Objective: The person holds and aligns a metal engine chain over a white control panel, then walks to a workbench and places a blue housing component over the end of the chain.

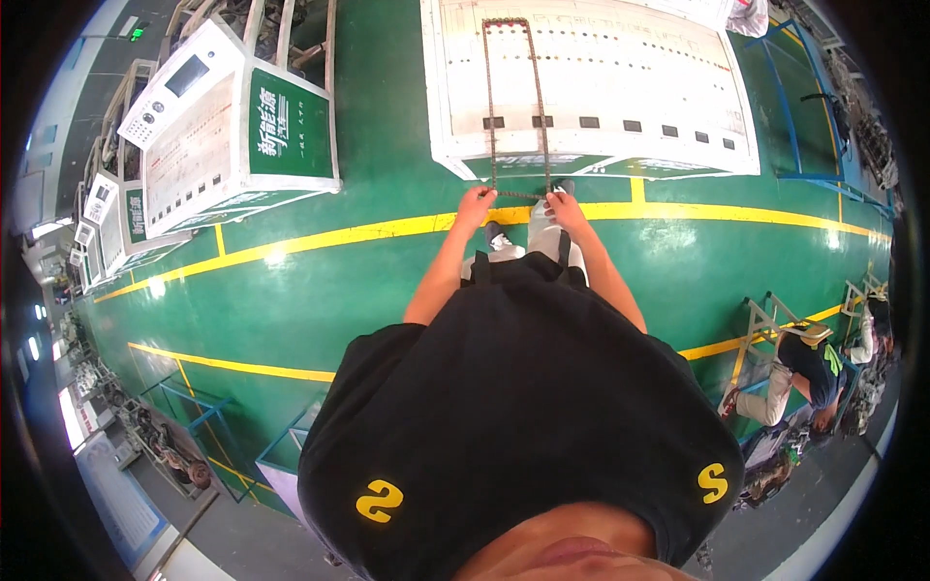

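Observation:
A long, dark, chain-like loop (491, 77) runs over the white panel (639, 87) in front of me, from a row of small coloured dots near its far edge down past its near edge. My left hand (477, 203) pinches the loop's near left corner. My right hand (564, 208) grips the near right corner, so the short stretch between them hangs roughly level just beyond the panel's edge. The panel carries rows of dots and several dark rectangular openings. My feet show below the loop.
White-and-green consoles (291, 136) line the left, and a blue metal frame (794, 116) stands at right. Yellow lines (383, 229) cross the green floor (368, 290). At lower right a person in dark top and pale trousers (780, 387) bends beside a metal stand (760, 320).

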### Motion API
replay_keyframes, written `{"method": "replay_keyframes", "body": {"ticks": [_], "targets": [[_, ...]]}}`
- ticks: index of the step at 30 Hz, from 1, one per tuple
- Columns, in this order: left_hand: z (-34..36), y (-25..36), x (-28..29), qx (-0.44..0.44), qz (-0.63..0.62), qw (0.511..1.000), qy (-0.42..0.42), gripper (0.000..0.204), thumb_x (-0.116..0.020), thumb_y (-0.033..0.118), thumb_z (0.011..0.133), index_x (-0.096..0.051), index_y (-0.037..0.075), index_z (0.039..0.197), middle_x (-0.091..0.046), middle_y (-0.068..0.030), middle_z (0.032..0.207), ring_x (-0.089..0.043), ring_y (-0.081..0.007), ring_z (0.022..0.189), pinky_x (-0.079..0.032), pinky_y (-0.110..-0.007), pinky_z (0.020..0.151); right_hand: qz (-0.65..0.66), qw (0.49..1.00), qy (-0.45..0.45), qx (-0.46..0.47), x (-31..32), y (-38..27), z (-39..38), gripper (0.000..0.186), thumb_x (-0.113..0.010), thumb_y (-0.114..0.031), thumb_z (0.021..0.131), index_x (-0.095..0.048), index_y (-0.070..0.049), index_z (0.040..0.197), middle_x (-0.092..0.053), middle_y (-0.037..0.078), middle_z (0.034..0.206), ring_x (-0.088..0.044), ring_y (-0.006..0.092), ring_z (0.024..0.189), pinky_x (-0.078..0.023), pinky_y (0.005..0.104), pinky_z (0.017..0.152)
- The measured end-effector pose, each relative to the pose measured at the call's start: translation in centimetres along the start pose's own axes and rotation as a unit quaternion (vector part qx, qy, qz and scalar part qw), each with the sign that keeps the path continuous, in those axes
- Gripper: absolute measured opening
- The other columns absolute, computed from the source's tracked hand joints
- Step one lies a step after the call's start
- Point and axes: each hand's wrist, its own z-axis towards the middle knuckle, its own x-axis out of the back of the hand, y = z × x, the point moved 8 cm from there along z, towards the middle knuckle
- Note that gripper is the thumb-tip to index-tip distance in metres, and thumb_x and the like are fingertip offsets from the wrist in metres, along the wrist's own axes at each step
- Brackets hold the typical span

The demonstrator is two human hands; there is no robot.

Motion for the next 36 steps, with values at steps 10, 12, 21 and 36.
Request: {"method": "replay_keyframes", "body": {"ticks": [10, 12, 21, 36], "targets": [[-0.8, -1.1, -0.6, 0.121, -0.080, 0.989, -0.034, 0.041, -0.065, 0.032, 0.088, -0.059, 0.007, 0.120, -0.062, -0.0024, 0.101, -0.058, -0.0127, 0.083, -0.049, -0.028, 0.069, 0.022, 0.999, 0.003, -0.037, -1.5, 0.7, 0.3, 0.037, -0.058, -0.035, 0.093, -0.056, -0.005, 0.115, -0.060, 0.005, 0.102, -0.058, 0.0160, 0.086, -0.050, 0.0321, 0.071], [-0.9, -0.9, -0.6, 0.126, -0.085, 0.988, -0.037, 0.040, -0.065, 0.032, 0.088, -0.059, 0.007, 0.120, -0.062, -0.0022, 0.101, -0.058, -0.0126, 0.084, -0.049, -0.028, 0.070, 0.022, 0.999, 0.001, -0.043, -1.7, 0.8, 0.6, 0.037, -0.058, -0.034, 0.093, -0.056, -0.005, 0.115, -0.060, 0.005, 0.102, -0.058, 0.0158, 0.086, -0.050, 0.0321, 0.071], [-0.9, -0.8, -1.0, 0.154, -0.120, 0.979, -0.055, 0.039, -0.066, 0.032, 0.088, -0.059, 0.009, 0.118, -0.062, -0.0006, 0.102, -0.058, -0.0117, 0.088, -0.049, -0.030, 0.076, 0.035, 0.998, -0.035, -0.048, -2.1, -0.6, 1.3, 0.032, -0.064, -0.029, 0.090, -0.059, -0.006, 0.112, -0.060, 0.003, 0.096, -0.057, 0.0143, 0.084, -0.049, 0.0313, 0.072], [-0.9, 0.2, -1.2, 0.145, -0.112, 0.982, -0.048, 0.037, -0.070, 0.026, 0.085, -0.063, 0.003, 0.112, -0.063, -0.0001, 0.092, -0.057, -0.0095, 0.079, -0.048, -0.024, 0.069, -0.137, 0.988, -0.008, 0.068, -0.5, -1.0, 3.3, 0.029, -0.066, -0.027, 0.088, -0.064, -0.001, 0.099, -0.065, 0.006, 0.080, -0.060, 0.0139, 0.071, -0.049, 0.0300, 0.064]]}}
